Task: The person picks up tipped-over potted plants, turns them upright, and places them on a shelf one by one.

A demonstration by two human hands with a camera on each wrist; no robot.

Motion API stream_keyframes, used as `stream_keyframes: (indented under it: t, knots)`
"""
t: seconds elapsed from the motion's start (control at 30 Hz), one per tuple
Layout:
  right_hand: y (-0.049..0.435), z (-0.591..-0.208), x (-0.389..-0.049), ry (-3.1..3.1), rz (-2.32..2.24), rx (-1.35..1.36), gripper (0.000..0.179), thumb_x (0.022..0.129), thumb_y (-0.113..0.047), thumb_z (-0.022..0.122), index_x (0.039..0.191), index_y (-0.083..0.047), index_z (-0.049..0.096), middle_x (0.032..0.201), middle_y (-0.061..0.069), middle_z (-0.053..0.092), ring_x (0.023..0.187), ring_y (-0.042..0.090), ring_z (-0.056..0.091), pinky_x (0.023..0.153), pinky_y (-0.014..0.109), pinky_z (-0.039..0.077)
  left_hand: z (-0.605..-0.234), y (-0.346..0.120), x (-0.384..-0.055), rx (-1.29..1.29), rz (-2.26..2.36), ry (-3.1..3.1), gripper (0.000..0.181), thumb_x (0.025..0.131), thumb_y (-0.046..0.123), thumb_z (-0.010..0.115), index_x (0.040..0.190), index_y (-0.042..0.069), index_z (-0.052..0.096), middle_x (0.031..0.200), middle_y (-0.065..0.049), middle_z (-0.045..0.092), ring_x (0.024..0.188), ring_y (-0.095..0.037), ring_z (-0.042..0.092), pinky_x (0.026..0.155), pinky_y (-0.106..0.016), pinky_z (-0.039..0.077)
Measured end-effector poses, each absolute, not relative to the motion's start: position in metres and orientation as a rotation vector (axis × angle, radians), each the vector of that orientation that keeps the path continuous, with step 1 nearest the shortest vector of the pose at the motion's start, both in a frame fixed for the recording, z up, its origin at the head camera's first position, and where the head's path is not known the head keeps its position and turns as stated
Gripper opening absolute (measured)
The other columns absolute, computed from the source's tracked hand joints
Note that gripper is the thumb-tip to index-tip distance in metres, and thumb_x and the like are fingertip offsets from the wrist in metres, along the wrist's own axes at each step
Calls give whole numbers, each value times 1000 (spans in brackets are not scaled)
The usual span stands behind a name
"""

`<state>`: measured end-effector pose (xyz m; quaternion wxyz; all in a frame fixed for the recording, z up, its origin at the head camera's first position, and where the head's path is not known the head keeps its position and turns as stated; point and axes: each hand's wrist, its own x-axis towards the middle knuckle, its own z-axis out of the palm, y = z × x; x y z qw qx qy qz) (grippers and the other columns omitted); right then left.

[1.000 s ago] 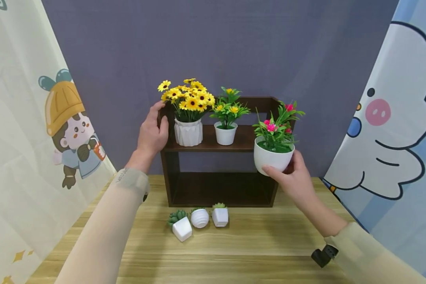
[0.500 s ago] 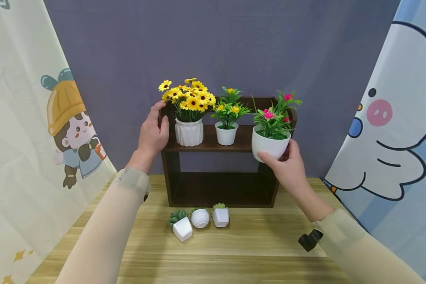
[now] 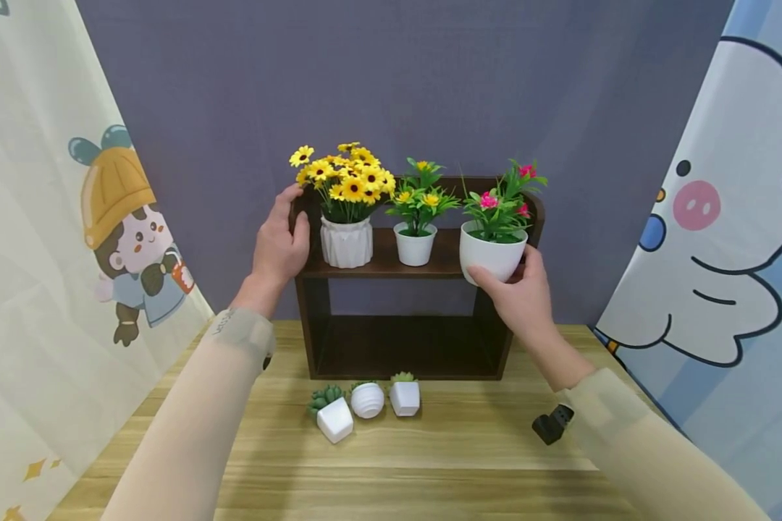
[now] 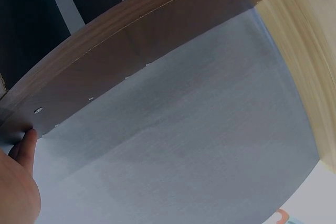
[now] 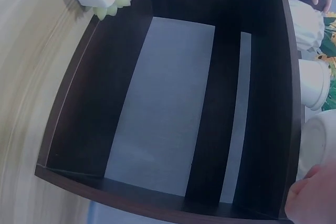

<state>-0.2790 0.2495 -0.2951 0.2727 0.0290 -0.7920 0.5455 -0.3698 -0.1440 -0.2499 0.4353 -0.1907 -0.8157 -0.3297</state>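
My right hand grips a white round flowerpot by its lower right side, thumb in front. Green leaves and pink flowers fill it. The pot is at the right front edge of the dark brown shelf's upper board; whether its base touches the board is hidden. In the right wrist view the hand is beside that board. My left hand holds the shelf's left side panel near its top, and in the left wrist view its fingers touch the panel's outer face.
On the upper board stand a ribbed white pot of yellow daisies and a small white pot with yellow flowers. Three small succulent pots, one angular, one round and one faceted, lie on the wooden table before the shelf.
My right hand has moved the pink-flowered pot up the view and slightly left, toward the upper board. My left hand stays on the shelf's side.
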Motion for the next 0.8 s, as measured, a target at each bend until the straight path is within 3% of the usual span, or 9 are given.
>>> stream_keyframes:
  t: [0.27,0.8]
  knots:
    - [242,-295,-287,-2116,1418,21,104,89,-49,89,166,-8,34,153,22,50,134,35,55,110,53,52,-251,-145,-372,-477,-818,-2031,49,115,25,45,163,16,45,172,-12,48,136,-50,63,108,-67,52]
    - [233,-295,-301,-2146,1266,-96,99,89,-60,83,165,-10,45,148,21,61,135,42,56,110,62,49,-250,-144,-370,-467,-821,-2035,49,115,26,45,163,17,44,172,-13,49,138,-50,62,111,-67,51]
